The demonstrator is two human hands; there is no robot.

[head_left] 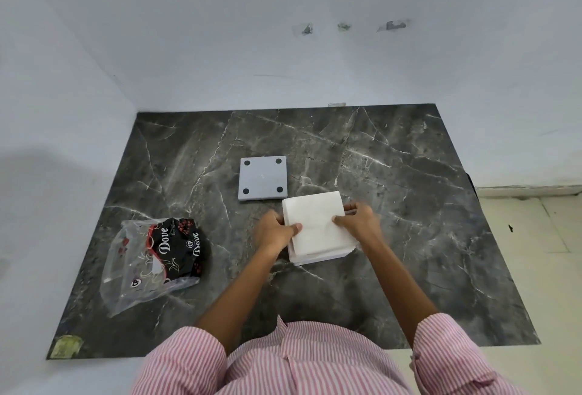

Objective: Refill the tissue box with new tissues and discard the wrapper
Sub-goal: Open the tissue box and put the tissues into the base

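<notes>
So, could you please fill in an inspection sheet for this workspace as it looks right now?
Surface: dark marble-patterned table, a yellowed sticker at its near left corner.
Job's things: white tissue stack sits in the tissue box, only the box's near edge showing; grey base panel with four black pads lies just beyond; emptied wrapper lies at left, not yet discarded.
Clutter: nothing seen.
Hands: left hand and right hand press on the stack's two sides.
Cables: nothing seen.
Surroundings: white wall with tape remnants; pale floor at right.
</notes>
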